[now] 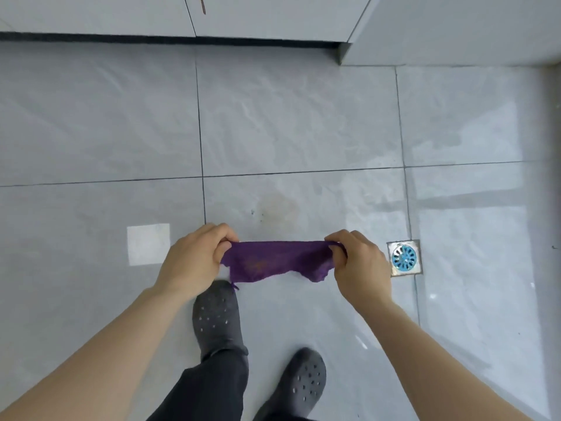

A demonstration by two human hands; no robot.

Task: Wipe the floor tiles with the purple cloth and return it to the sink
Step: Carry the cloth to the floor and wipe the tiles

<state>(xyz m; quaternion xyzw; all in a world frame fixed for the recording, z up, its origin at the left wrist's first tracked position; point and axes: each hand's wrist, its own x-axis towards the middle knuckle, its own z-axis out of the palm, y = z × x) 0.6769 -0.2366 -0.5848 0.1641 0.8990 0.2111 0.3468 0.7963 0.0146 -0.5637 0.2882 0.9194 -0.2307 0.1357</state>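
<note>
The purple cloth (274, 260) hangs stretched between both hands, held above the grey floor tiles (288, 123). My left hand (194, 259) pinches its left top corner. Its right top corner is pinched by my right hand (358, 265). The cloth sags in the middle and has a faint brownish mark on it. On the tile just beyond the cloth lies a pale brownish stain (277, 208). No sink is in view.
A square metal floor drain with a blue grate (403, 258) sits right of my right hand. My two dark perforated clogs (217, 314) (305, 381) stand below the cloth. Grey cabinet fronts (121, 13) with a dark toe gap run along the top; a wall corner (344, 53) juts at upper right.
</note>
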